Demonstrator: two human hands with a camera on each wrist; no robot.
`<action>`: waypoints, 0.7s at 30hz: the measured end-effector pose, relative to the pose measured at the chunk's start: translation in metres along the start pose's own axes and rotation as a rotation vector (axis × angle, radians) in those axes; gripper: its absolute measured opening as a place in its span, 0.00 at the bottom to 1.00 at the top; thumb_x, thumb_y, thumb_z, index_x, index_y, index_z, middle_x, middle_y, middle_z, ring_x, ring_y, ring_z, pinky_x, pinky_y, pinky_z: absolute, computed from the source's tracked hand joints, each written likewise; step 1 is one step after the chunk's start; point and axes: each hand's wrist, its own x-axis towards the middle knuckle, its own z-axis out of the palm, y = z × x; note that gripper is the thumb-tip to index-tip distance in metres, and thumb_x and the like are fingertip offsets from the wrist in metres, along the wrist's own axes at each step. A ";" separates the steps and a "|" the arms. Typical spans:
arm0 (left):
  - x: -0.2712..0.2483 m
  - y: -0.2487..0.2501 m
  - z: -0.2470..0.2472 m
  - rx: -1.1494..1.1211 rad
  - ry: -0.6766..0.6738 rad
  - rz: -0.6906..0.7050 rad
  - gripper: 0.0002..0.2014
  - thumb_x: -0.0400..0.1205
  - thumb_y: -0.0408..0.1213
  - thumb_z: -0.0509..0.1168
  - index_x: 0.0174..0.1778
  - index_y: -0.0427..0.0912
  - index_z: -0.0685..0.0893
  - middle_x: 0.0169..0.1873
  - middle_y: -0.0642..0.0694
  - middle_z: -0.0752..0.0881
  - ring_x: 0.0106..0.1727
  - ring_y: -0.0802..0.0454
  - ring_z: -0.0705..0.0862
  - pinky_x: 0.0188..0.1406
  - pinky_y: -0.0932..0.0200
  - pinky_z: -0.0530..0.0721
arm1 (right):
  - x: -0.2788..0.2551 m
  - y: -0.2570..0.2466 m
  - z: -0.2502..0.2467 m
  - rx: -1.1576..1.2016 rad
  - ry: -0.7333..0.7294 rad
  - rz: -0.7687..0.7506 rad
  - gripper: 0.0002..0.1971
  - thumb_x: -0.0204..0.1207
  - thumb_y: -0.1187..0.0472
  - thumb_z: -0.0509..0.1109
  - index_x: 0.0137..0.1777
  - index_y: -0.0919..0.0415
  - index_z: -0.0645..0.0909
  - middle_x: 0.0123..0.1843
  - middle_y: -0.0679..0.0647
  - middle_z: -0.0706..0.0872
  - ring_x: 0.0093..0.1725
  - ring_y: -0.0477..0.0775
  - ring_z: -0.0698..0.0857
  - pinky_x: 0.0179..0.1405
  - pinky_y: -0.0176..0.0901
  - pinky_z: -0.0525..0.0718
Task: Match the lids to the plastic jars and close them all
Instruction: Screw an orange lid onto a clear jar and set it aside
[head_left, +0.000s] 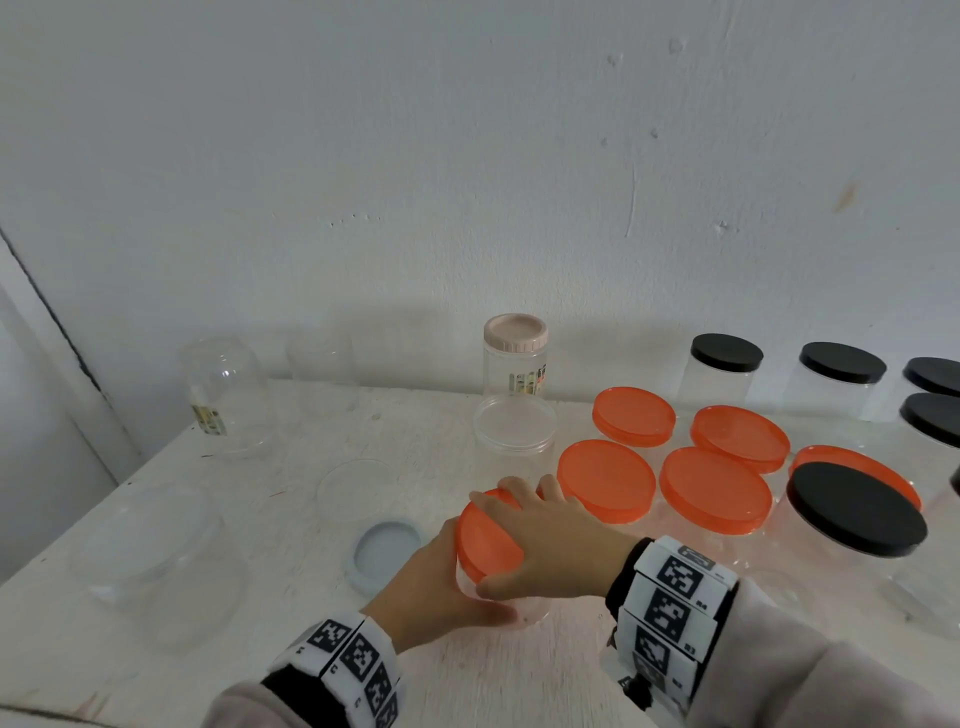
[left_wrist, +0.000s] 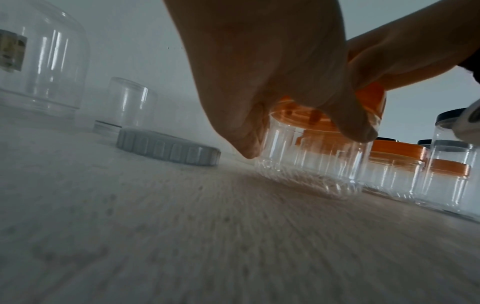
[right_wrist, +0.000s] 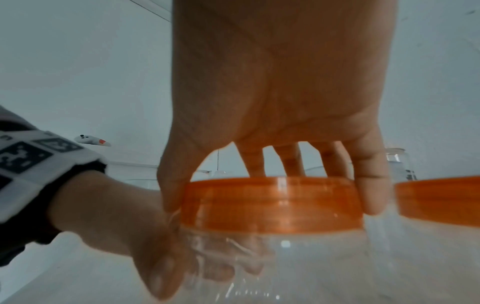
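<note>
A clear plastic jar (head_left: 524, 610) stands on the white table near its front. My left hand (head_left: 436, 587) grips the jar's side from the left, fingers curled round the wall. An orange lid (head_left: 483, 540) sits on the jar's mouth, tilted slightly in the head view. My right hand (head_left: 550, 535) holds the lid from above, thumb and fingers curled over its rim. The right wrist view shows the right hand (right_wrist: 280, 92) clasping the orange lid (right_wrist: 270, 205) above the jar (right_wrist: 311, 267). In the left wrist view my left hand (left_wrist: 272, 82) wraps the jar (left_wrist: 311, 160).
A loose grey lid (head_left: 387, 553) lies just left of the jar. Several orange-lidded jars (head_left: 714, 488) and black-lidded jars (head_left: 854, 506) crowd the right. A pink-lidded jar (head_left: 515, 358) and an open clear jar (head_left: 514, 436) stand behind. Clear inverted jars (head_left: 223, 395) sit at the left.
</note>
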 end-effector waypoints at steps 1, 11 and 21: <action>-0.003 0.005 -0.004 0.067 -0.008 -0.001 0.49 0.66 0.56 0.79 0.79 0.53 0.58 0.70 0.57 0.75 0.66 0.61 0.76 0.66 0.64 0.74 | 0.000 0.000 0.003 0.010 0.014 0.011 0.46 0.71 0.33 0.65 0.84 0.43 0.46 0.81 0.50 0.55 0.73 0.65 0.60 0.69 0.60 0.67; -0.070 -0.021 -0.155 0.412 0.459 0.066 0.31 0.69 0.57 0.71 0.69 0.52 0.78 0.65 0.58 0.77 0.62 0.63 0.74 0.59 0.77 0.64 | 0.001 0.016 0.017 0.132 0.107 0.096 0.45 0.71 0.32 0.64 0.84 0.40 0.45 0.83 0.47 0.48 0.77 0.64 0.54 0.74 0.61 0.59; -0.091 -0.127 -0.200 0.478 0.376 -0.466 0.72 0.40 0.89 0.53 0.80 0.51 0.63 0.80 0.43 0.64 0.81 0.45 0.60 0.77 0.46 0.62 | 0.003 0.017 0.021 0.148 0.130 0.084 0.47 0.70 0.29 0.64 0.84 0.40 0.45 0.84 0.46 0.47 0.80 0.62 0.51 0.77 0.61 0.58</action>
